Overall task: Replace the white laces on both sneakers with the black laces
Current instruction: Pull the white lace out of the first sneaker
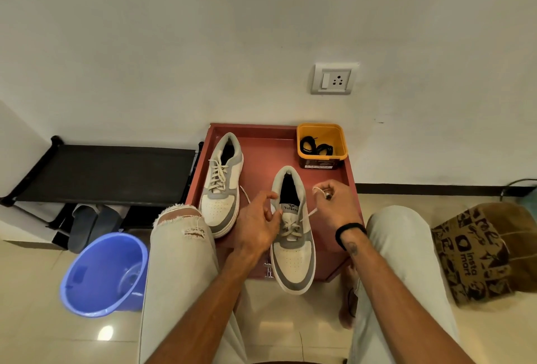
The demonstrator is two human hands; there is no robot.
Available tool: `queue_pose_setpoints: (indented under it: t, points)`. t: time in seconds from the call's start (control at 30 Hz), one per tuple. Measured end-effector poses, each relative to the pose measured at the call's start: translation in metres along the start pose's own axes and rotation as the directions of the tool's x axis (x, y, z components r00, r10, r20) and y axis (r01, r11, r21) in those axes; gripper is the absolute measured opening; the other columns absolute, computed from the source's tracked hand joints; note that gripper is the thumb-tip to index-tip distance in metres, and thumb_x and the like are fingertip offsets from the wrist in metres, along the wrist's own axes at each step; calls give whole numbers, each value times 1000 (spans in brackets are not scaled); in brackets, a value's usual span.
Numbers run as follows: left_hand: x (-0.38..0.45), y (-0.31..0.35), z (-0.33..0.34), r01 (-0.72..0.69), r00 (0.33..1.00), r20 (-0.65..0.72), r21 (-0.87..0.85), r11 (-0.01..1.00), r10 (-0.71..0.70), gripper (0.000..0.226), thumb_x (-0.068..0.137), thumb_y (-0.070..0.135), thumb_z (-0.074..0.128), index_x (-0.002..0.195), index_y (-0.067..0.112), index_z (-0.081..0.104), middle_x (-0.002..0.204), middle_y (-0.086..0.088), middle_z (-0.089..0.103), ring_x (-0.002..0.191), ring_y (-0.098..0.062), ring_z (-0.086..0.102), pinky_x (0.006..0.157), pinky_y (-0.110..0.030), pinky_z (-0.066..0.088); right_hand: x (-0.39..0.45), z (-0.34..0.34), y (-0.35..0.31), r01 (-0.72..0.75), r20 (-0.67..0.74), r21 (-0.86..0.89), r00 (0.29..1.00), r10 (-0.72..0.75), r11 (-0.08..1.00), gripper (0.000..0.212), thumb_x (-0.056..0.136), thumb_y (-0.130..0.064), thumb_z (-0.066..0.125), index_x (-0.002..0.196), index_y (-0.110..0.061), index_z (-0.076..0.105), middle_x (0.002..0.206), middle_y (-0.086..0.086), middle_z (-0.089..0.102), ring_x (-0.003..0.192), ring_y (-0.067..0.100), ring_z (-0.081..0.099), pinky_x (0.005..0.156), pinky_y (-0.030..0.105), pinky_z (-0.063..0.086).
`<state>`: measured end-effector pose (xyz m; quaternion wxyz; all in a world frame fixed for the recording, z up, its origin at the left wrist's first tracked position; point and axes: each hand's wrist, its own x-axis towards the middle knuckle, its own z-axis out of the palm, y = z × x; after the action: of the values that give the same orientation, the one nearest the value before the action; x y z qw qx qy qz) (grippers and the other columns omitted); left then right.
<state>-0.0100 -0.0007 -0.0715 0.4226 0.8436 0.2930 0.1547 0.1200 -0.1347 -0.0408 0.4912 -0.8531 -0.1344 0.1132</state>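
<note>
Two white and grey sneakers stand on a red low table (261, 157). The left sneaker (221, 186) is fully laced in white. The right sneaker (294, 235) sits closer to me, its toe past the table's front edge, and its white lace (290, 228) is loosened at the top. My left hand (257, 225) rests against that sneaker's left side with fingers curled at the tongue; a lace end trails out behind it. My right hand (335, 203) pinches the other white lace end, pulled out to the right. Black laces (316, 147) lie coiled in a yellow tub (322, 142) at the table's back right.
A blue bucket (104, 273) stands on the floor at my left knee. A black shoe rack (107, 171) with dark slippers under it lines the wall on the left. A printed paper bag (482, 253) sits on the right. A wall socket (334, 78) is above the table.
</note>
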Motion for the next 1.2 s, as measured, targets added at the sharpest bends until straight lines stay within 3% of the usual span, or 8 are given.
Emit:
queue_pose_setpoints:
  t: [0.17, 0.27, 0.37, 0.47, 0.57, 0.9, 1.03, 1.2]
  points:
    - [-10, 10, 9, -153, 969, 219, 182, 971, 111, 30, 102, 39, 59, 129, 29, 67, 101, 4, 79, 86, -11, 74, 80, -28, 60, -4, -5, 1, 110, 159, -193, 984, -79, 975, 27, 94, -7, 64, 117, -20, 70, 112, -7, 69, 95, 6, 63, 76, 8, 45]
    - [-13, 11, 14, -146, 964, 252, 215, 966, 89, 27, 103, 45, 54, 118, 28, 68, 105, 5, 79, 92, -21, 75, 83, -44, 62, -7, -5, 2, 218, 260, -262, 954, -148, 940, 39, 93, -3, 64, 126, -22, 67, 127, -3, 65, 115, 11, 60, 97, 19, 48]
    - [-10, 13, 16, -116, 970, 235, 207, 971, 66, 22, 102, 39, 59, 113, 24, 69, 103, 4, 78, 92, -20, 75, 81, -42, 61, -7, -6, 5, 330, 406, -373, 899, -168, 867, 56, 86, -5, 72, 136, -28, 61, 141, 1, 51, 137, 21, 43, 114, 40, 41]
    - [-6, 13, 17, -78, 979, 197, 172, 982, 43, 16, 103, 31, 60, 110, 21, 69, 97, 3, 77, 87, -17, 73, 79, -33, 57, -9, -6, 3, 342, 509, -422, 856, -93, 840, 68, 82, -23, 82, 142, -35, 55, 150, -1, 39, 141, 26, 30, 118, 43, 34]
    - [-5, 10, 15, -72, 981, 190, 174, 982, 38, 18, 103, 31, 60, 114, 22, 70, 98, 4, 77, 87, -16, 72, 76, -26, 51, -12, -2, 3, 344, 512, -445, 855, -80, 827, 69, 80, -31, 84, 142, -33, 54, 152, -2, 38, 138, 26, 33, 115, 41, 33]
    - [5, 6, 16, -120, 966, 254, 255, 959, 54, 14, 100, 36, 64, 105, 27, 75, 93, 7, 76, 75, -11, 67, 76, -33, 59, -19, -6, -1, 330, 499, -383, 860, -108, 863, 70, 78, -20, 86, 141, -25, 57, 158, -2, 40, 144, 16, 39, 114, 23, 29]
    - [2, 7, 15, -150, 960, 270, 254, 956, 79, 13, 105, 31, 53, 107, 23, 63, 98, 3, 74, 85, -20, 69, 73, -35, 53, -20, -7, 0, 299, 498, -370, 863, -83, 880, 73, 78, -20, 86, 143, -29, 53, 161, -2, 37, 147, 17, 36, 121, 32, 29]
    - [1, 10, 4, 57, 928, 368, 14, 998, -58, 18, 107, 29, 50, 106, 16, 62, 95, -2, 69, 82, -21, 68, 71, -41, 60, -23, -5, 0, 269, 478, -364, 876, -69, 892, 73, 75, -17, 88, 139, -30, 56, 159, -3, 41, 139, 19, 46, 117, 39, 39]
